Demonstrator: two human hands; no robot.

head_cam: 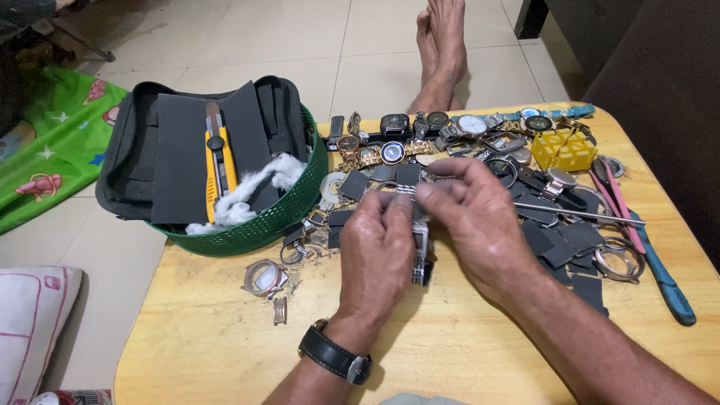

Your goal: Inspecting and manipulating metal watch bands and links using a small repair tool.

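Note:
My left hand (379,251) and my right hand (472,217) meet over the middle of a small wooden table (217,337). Together they pinch a metal link watch bracelet (420,251), which hangs down between them to the tabletop. A black-strapped wristwatch (334,352) sits on my left wrist. Behind the hands lies a row of several wristwatches (420,131) and dark strap pieces (559,244).
A green basket (281,214) at the table's left corner holds black foam, white cotton and a yellow utility knife (220,161). A loose watch case (264,276) lies near it. A yellow plastic holder (562,150), pink and blue-handled tools (660,274) and case rings lie right. Bare feet (442,45) rest on the floor beyond.

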